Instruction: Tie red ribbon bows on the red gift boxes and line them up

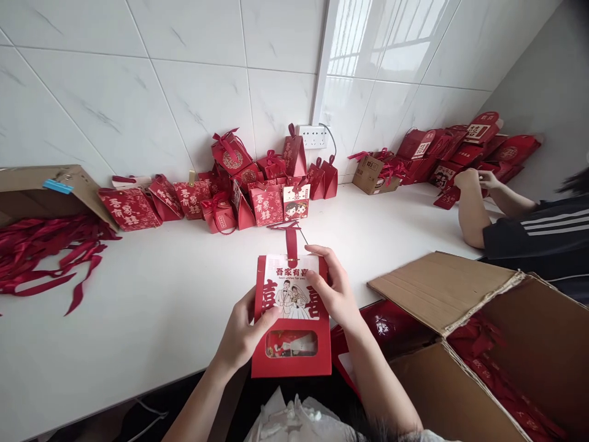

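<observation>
The red gift box [291, 307] is in the middle, low down, just over the near edge of the white table [161, 307]. It is held up with its front to the camera, and the front shows a drawn couple and big red letters. The left hand [239, 334] grips the box at its 9 o'clock side. The thumb lies on the front and the fingers are tucked behind. The right hand [338, 294] grips it at about 2 o'clock, with the fingers bent over the top corner. So the box sits between the two hands, and both hands are closed on it. A red ribbon tab [291, 242] sticks up from the box at 12 o'clock. A little window [291, 344] low on the front shows something inside, but it is too small and dim to tell what. At 3 o'clock from the box is a big open carton [442, 288] with red things in it. At 12 o'clock, against the tiled wall, stands a heap of red boxes and bags [257, 190]. A white wall socket [313, 136] is just above the heap. At 10 o'clock lie loose red ribbons [41, 252], next to a tipped brown box [41, 187]. At 2 o'clock another person's hands [478, 179] are busy near a second heap of red boxes [460, 150]. A small brown box [375, 174] sits beside that heap.
</observation>
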The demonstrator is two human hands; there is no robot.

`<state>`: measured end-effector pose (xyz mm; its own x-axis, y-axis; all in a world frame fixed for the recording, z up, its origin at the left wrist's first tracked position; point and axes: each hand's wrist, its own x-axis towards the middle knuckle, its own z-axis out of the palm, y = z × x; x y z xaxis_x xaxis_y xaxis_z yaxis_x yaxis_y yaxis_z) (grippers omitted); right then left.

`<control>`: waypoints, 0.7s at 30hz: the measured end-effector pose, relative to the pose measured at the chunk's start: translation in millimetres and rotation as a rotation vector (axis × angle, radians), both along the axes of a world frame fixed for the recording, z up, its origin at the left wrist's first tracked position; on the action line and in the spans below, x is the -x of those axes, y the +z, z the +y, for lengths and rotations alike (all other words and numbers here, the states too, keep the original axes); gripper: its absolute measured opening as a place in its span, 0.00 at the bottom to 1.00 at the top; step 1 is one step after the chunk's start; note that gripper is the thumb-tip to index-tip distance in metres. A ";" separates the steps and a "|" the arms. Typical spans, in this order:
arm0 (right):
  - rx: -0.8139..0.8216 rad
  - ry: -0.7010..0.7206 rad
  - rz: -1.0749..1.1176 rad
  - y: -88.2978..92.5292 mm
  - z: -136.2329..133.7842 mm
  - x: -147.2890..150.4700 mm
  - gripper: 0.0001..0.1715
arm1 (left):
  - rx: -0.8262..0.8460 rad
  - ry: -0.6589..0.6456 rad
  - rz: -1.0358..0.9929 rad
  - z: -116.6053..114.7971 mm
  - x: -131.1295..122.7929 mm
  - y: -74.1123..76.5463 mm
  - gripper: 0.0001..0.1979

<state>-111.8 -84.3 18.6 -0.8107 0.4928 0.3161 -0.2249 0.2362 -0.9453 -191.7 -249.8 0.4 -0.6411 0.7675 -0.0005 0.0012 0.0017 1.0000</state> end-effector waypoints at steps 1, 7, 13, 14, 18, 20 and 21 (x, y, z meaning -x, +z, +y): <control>0.010 0.003 0.009 0.7 -1.3 -1.9 0.18 | -0.001 -0.001 0.005 -0.2 -1.5 2.5 0.17; -0.008 0.078 0.059 -4.1 5.7 -17.1 0.32 | -0.010 0.053 0.050 3.0 -1.3 11.2 0.14; 0.164 0.125 -0.093 -18.8 21.9 -35.8 0.20 | -0.193 0.135 0.009 6.2 9.3 1.4 0.28; 0.272 0.056 -0.057 -23.0 21.3 -36.3 0.21 | -0.234 0.138 0.005 8.7 8.7 -1.9 0.33; 0.666 -0.181 0.124 -43.9 9.9 -30.0 0.22 | -0.247 0.111 0.127 28.4 -6.1 -13.5 0.44; 0.787 -0.166 0.237 -55.8 3.9 -25.4 0.20 | -0.225 0.143 0.221 39.1 -15.8 -18.1 0.42; 0.831 -0.141 0.282 -61.4 2.0 -23.9 0.18 | -0.217 0.163 0.288 43.1 -19.3 -20.4 0.40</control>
